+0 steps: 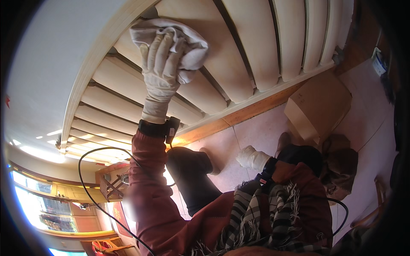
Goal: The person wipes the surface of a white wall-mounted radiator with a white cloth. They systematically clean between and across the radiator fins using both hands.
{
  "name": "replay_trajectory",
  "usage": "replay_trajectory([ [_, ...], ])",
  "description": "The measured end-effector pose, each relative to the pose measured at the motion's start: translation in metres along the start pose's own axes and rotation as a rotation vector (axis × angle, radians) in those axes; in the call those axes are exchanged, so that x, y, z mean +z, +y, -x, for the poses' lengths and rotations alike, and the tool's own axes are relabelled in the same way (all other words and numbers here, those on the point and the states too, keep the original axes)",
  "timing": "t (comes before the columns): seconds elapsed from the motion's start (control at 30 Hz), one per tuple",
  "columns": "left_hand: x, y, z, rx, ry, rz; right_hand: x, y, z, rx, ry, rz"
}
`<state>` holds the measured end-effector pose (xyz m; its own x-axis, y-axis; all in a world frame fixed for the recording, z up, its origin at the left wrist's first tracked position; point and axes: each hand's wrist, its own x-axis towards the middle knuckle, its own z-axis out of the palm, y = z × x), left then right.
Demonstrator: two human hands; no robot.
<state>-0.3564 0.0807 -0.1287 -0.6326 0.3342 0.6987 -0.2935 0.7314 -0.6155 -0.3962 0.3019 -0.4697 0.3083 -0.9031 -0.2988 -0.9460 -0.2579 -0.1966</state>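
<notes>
My left hand [161,68], in a white glove, presses a bunched white cloth [192,41] against the upper part of a cream ribbed radiator [221,57]. Its fingers are spread over the cloth, and part of the cloth sticks out past them. Brownish marks show on several of the radiator's sections. Low in front of my body, over the tiled floor and close to my knee, is my right hand [253,158]. It wears a white glove too, with its fingers curled in and nothing visible in them.
A cardboard box [320,99] stands on the pale tiles [221,144] at the right, beside a dark brown bag [341,169]. Wooden skirting [243,113] runs below the radiator. A black cable [80,172] loops beside my left arm. Wooden furniture legs [379,201] show at far right.
</notes>
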Motion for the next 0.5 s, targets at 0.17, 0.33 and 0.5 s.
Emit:
replay_trajectory([
  [0.17,0.008,0.047,0.051,0.004,-0.152,0.101,0.004,0.0,-0.001,-0.008,-0.015,0.006],
  [0.33,0.024,0.098,0.105,0.023,-0.275,0.245,-0.001,0.0,0.001,-0.03,-0.069,-0.032],
  [0.5,0.042,0.139,0.15,0.046,-0.459,0.486,-0.009,0.002,0.002,-0.043,-0.095,-0.047],
])
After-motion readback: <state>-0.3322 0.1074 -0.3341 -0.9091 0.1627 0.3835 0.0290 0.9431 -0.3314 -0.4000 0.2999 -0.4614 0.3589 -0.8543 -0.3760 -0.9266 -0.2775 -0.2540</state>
